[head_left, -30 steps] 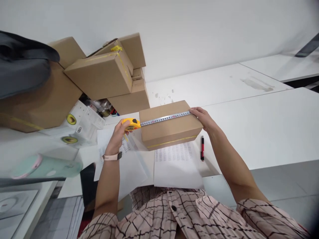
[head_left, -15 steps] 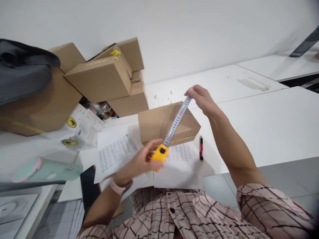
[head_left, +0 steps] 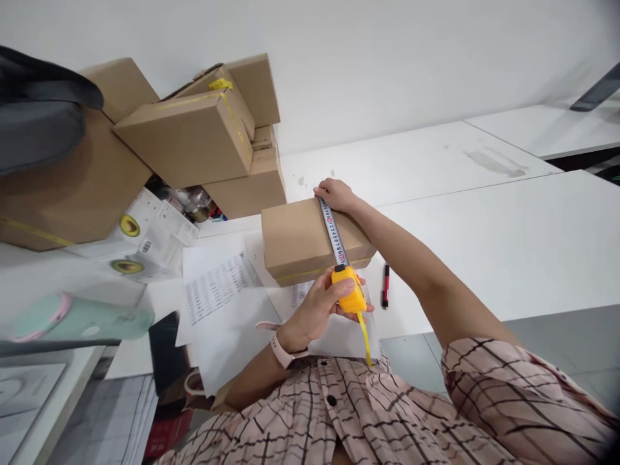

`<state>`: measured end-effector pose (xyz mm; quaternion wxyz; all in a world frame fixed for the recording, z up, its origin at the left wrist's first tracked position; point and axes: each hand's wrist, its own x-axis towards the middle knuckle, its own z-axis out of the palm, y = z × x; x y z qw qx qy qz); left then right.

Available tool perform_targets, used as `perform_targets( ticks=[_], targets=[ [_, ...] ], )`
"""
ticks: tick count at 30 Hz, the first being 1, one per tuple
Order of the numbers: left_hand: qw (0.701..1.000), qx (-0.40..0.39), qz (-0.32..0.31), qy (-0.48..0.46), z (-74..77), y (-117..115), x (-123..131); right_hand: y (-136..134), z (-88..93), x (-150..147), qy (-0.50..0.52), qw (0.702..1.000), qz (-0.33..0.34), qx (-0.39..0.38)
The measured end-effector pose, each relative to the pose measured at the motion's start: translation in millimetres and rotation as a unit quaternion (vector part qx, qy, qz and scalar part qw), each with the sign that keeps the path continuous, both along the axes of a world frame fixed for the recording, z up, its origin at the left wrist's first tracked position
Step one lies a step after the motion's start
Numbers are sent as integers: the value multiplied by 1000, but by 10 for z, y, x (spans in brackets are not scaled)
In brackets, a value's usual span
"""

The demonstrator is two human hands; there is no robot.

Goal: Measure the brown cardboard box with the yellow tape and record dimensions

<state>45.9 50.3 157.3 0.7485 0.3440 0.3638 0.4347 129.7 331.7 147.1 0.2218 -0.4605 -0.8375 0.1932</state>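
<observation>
My left hand (head_left: 320, 303) is closed around the yellow case of a tape measure (head_left: 351, 290), just in front of a closed cardboard box (head_left: 295, 236). From the case a yellow strap (head_left: 364, 339) hangs down. The silver blade (head_left: 333, 232) runs out across the top of the box to its far edge. There my right hand (head_left: 336, 194) pinches the blade's end, which its fingers mostly hide. Printed sheets (head_left: 217, 297) lie left of the box, and another sheet (head_left: 334, 336) is partly under my left hand. To the right of the box lies a red and black pen (head_left: 385, 286).
Stacked cardboard boxes (head_left: 184, 142) stand at the back left by the wall. White boxes with avocado pictures (head_left: 159, 239), a mint green bottle (head_left: 92, 320) and a dark flat object (head_left: 165, 349) are at the left. The white table (head_left: 508, 245) stretches to the right.
The blade has swung from a slant above the box to lying across its top. My right hand moved left to the far edge; my left hand moved right with the case.
</observation>
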Motion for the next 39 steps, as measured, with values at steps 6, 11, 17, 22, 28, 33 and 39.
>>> perform_targets(
  ticks=[6,11,17,22,28,33,39],
  targets=[
    [1000,-6,14,18,-59,5,11,3,-24,-9,-21,1000,-21,-9],
    [999,-15,32,17,-140,-29,82,-24,-44,17,12,1000,-9,-19],
    [1000,-6,23,19,-74,-38,54,-16,24,23,83,995,12,-45],
    [984,101,119,87,44,-497,-510,-428,209,730,336,940,-59,5],
    [932,97,287,199,-418,-649,-1220,-1359,-364,1354,321,928,-176,-73],
    [942,104,261,184,-464,-251,-1300,-1597,-363,1085,206,972,-86,-71],
    [914,213,280,201,207,252,-1439,-1248,309,803,29,987,-155,26]
  ],
)
